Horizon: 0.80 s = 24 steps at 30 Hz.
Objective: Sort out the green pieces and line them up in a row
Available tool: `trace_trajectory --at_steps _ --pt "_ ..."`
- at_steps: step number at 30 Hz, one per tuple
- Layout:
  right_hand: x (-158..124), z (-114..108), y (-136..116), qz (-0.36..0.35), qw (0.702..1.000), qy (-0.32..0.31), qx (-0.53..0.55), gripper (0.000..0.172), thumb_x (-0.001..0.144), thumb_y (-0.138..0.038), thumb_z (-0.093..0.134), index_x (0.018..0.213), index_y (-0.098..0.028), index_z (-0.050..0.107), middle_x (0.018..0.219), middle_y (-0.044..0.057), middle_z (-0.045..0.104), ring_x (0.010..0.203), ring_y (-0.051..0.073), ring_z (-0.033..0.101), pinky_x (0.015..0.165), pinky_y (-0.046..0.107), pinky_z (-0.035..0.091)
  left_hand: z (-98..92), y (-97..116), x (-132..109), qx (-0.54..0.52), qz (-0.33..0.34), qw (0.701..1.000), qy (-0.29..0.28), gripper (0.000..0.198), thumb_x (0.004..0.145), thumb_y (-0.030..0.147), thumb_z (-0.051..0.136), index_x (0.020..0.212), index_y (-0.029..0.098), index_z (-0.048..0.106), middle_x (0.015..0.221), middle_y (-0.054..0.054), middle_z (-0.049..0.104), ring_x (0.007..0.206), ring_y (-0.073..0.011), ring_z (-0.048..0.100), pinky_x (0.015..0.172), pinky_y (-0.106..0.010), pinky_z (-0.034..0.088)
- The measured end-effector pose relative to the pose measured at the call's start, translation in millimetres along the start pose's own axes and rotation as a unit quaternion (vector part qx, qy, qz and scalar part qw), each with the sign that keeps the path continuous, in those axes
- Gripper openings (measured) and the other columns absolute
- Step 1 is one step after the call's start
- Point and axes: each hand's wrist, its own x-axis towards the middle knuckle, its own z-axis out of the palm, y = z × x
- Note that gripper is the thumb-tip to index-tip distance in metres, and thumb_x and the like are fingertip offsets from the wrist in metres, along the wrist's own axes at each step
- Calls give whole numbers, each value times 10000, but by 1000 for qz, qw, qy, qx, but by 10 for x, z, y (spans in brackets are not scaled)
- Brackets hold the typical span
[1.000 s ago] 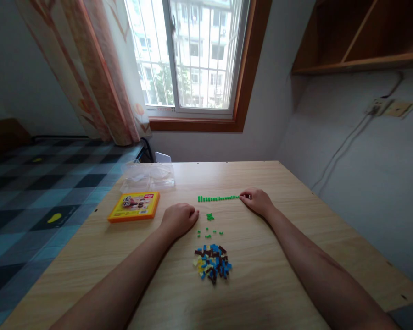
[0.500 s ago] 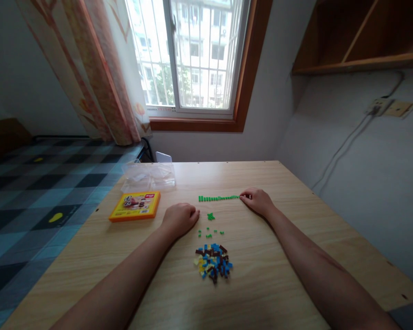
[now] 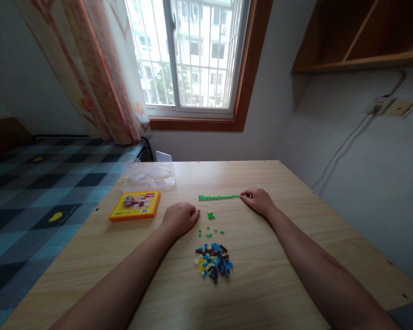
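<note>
A row of small green building bricks [image 3: 220,198] runs across the table, with the bigger ones at its left end. At the right end of that row, the thumb and fingers of my right hand [image 3: 257,200] are pinched on a small green brick, mostly covered by the fingertips. My left hand [image 3: 181,217] rests on the tabletop in a loose curl, and nothing shows in it. Just right of it lies a small heap of green bricks [image 3: 211,216]. Several loose green bricks [image 3: 209,235] are scattered nearer to me.
A mixed pile of blue, brown and yellow bricks [image 3: 214,261] lies at the near middle of the wooden table [image 3: 268,275]. On the left are a yellow-orange box [image 3: 135,206] and clear plastic trays [image 3: 149,176]. A bed [image 3: 27,201] stands beyond the left edge.
</note>
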Motion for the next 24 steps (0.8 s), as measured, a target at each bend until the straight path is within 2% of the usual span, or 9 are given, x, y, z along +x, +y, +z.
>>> trace_trajectory --at_steps 7,10,13,15,17,20,24 --pt "-18 -16 -15 2 1000 2 3 207 886 -367 613 955 -263 779 932 14 755 833 176 661 717 266 450 13 -8 -1 -2 2 1000 5 432 945 434 409 741 199 708 844 -97 723 801 -234 648 655 -323 391" --pt "-38 -72 -79 8 999 35 10 229 893 -359 605 997 -237 770 912 30 748 817 174 658 740 269 460 24 -15 1 -1 3 1000 6 435 946 441 410 737 199 705 848 -97 726 799 -241 650 646 -326 383" --pt "-87 -131 -237 -32 997 72 22 241 924 -349 579 1006 -218 763 921 51 740 836 177 655 770 276 461 30 -18 2 -6 2 1000 6 435 945 441 415 733 195 703 855 -104 727 798 -248 650 642 -331 379" --pt "-142 -139 -398 -85 994 51 36 245 938 -341 566 1025 -225 764 929 57 735 811 170 653 752 272 459 28 -16 2 -13 1 1000 5 430 945 437 420 727 194 699 850 -105 725 799 -248 648 644 -331 381" --pt "-207 -110 -580 -149 988 -4 49 252 948 -320 552 1070 -249 761 932 53 732 776 159 648 731 264 457 21 -11 0 -19 5 1000 6 425 946 434 422 722 196 694 836 -99 720 795 -243 643 648 -328 385" --pt "-288 -27 -811 -232 970 -50 58 317 951 -232 522 1191 -290 720 1026 42 729 881 165 654 800 264 455 6 2 -9 -38 20 999 19 386 942 421 440 745 202 690 823 -79 712 777 -220 630 652 -312 391" --pt "-311 63 -941 -262 962 -77 34 370 942 -205 522 1253 -310 691 972 34 718 872 167 649 779 260 442 1 21 -29 -117 68 990 43 240 904 348 515 898 226 722 898 -41 723 800 -185 630 693 -286 420"
